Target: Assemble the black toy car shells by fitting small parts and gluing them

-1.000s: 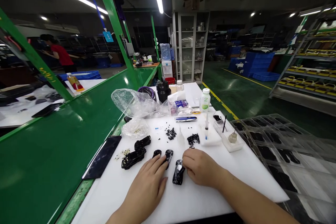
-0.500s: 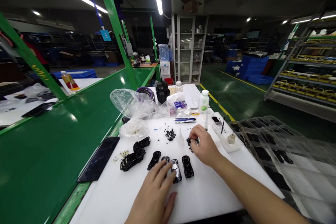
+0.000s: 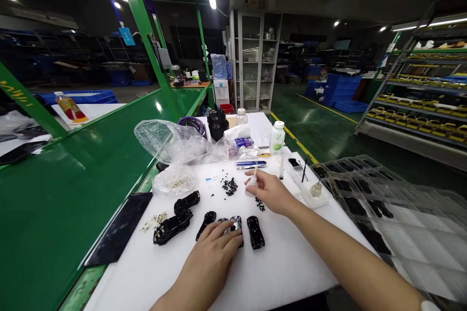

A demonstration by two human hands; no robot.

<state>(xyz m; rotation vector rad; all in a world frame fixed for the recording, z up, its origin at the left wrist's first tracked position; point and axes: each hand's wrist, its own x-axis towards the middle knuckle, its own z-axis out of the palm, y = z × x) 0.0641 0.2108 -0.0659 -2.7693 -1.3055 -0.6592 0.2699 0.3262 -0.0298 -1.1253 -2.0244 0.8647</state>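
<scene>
My right hand (image 3: 272, 193) pinches a small translucent nozzle bottle (image 3: 251, 185) between thumb and fingers, with its nozzle pointing up, close to a scatter of black granules (image 3: 260, 205) on the white desk (image 3: 288, 265). My left hand (image 3: 207, 257) curves down over a glossy black car-shaped piece (image 3: 236, 224), fingers closed on it and pressing it toward the desk, with a silver patch showing past my fingertips.

Just right of that piece lies another black car-shaped piece (image 3: 255, 232). A slimmer black piece (image 3: 206, 225) lies just left of my left hand, and two more black pieces (image 3: 171, 228) sit farther left. A second heap of black granules (image 3: 229, 186) lies between my hands and a pair of blue-and-silver tweezers (image 3: 251, 164).

Farther back are a syringe (image 3: 281, 167), a clear tray (image 3: 302, 187) holding a small jar, a white plastic bottle (image 3: 277, 137) and a crumpled clear plastic bag (image 3: 170, 142). A black sheet (image 3: 118, 227) lies at the desk's left edge, and clear moulded trays (image 3: 368, 209) lie to the right.
</scene>
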